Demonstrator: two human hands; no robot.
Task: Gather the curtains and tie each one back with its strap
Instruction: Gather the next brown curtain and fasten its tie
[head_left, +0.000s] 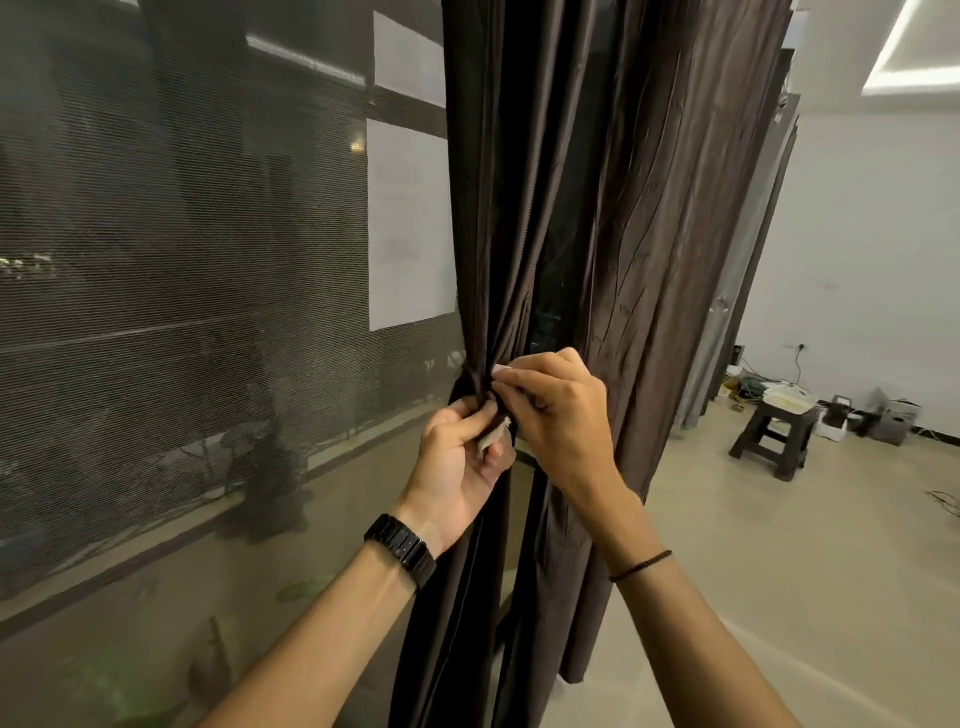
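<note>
Fastening a strap (475, 384) around a gathered dark brown curtain (524, 208), a person works with both bare hands at about waist height, seen from a camera on their head. On the left of the scene is a large window covered by a dark mesh screen (182, 234), with pale paper sheets (410, 223) stuck to it just left of the curtain.

Risks, judged from this view: the strap ends look short and are held only by fingertips, so one end could slip free and let the bunched folds spread open again. The pale patches on the ends may be a hook-and-loop fastener; if they meet crooked or only partly overlap, the tie could hold weakly and come loose. A loose fold on the right also hangs outside the bundle and might be left out.

The left hand (457, 462), wearing a black watch (400, 551), reaches up from below with the palm turned toward the viewer. Its thumb and fingers are pinching the lower strap end (493, 439), pressed against the cinched cloth.

The right hand (561, 410), with a thin dark cord (641, 564) at the wrist, comes in from the right with its back facing the viewer. Its fingertips are nipping the upper strap end (501, 370), just above the other hand.

Far right, on the floor, a dark stool (774, 436) stands well apart, near cables and boxes by the white wall.
</note>
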